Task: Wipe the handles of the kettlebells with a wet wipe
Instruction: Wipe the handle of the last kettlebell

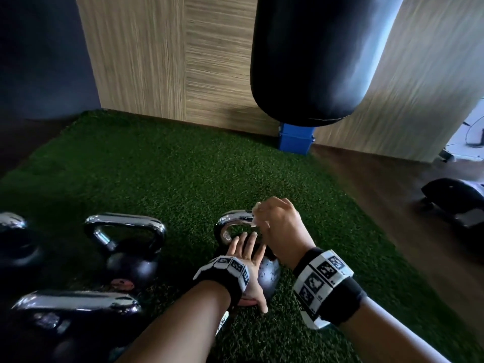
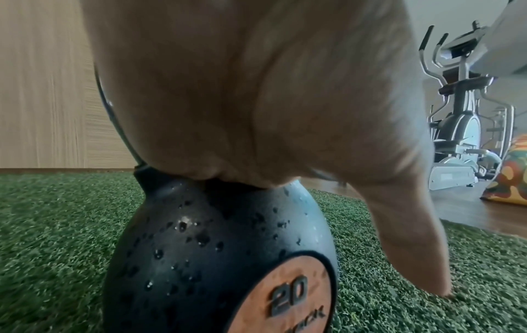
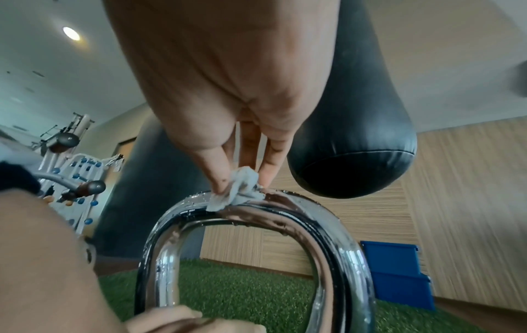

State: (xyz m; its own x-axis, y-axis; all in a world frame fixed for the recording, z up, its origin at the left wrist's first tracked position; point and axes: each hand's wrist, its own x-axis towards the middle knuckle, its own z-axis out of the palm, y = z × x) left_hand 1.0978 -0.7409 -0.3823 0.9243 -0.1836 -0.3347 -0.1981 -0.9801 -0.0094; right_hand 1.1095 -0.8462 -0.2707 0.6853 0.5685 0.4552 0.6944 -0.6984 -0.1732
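A black 20 kettlebell (image 1: 269, 273) with a chrome handle (image 1: 230, 221) stands on the green turf, its body (image 2: 214, 247) beaded with water drops. My left hand (image 1: 245, 247) rests flat on top of the body with straight fingers, the palm (image 2: 256, 90) pressing down on it. My right hand (image 1: 277, 221) pinches a crumpled white wet wipe (image 3: 239, 191) between thumb and fingers. The wipe touches the top of the handle (image 3: 313, 225), which is wet around it.
Three more chrome-handled kettlebells (image 1: 125, 242) (image 1: 76, 310) (image 1: 15, 239) stand to the left. A black punch bag (image 1: 314, 61) hangs ahead over a blue box (image 1: 296, 140). An elliptical trainer (image 2: 462, 126) stands off the turf on the right.
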